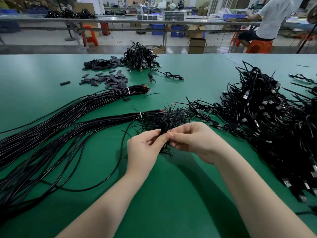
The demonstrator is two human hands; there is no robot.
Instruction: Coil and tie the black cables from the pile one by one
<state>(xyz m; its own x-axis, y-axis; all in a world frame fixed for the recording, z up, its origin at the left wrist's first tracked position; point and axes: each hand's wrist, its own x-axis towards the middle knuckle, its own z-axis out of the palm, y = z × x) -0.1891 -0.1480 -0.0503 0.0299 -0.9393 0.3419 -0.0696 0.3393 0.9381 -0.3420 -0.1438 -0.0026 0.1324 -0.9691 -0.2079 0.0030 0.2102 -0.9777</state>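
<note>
A big green desk [171,194] fills the view, w/ a workshop behind it: long benches, blue bins, orange stools [259,46], cardboard boxes [197,45] on the floor & a person in a white shirt [272,16] sitting w/ their back turned.

Near the middle, both hands meet over the desk. The left hand [145,148] & the right hand [190,143] each have a tight grip, fingers curled, on one small coiled cable [165,127]. It stands up btw. the fingertips, w/ its red-tipped end [171,105] poking up. One long strand of it hangs down & loops left over the desk.

Right behind the hands lies a heap of thin black ties [164,117], partly hidden by the fingers. To the left, two bundles of long black cables [68,117] stretch across the desk, each held by a white band [140,114]. To the right sits the big pile of black cables w/ plugs [265,121], close to the right arm. Far back are a smaller pile of cables [139,57] & lots of short dark sleeves [106,79], well apart from the hands.
</note>
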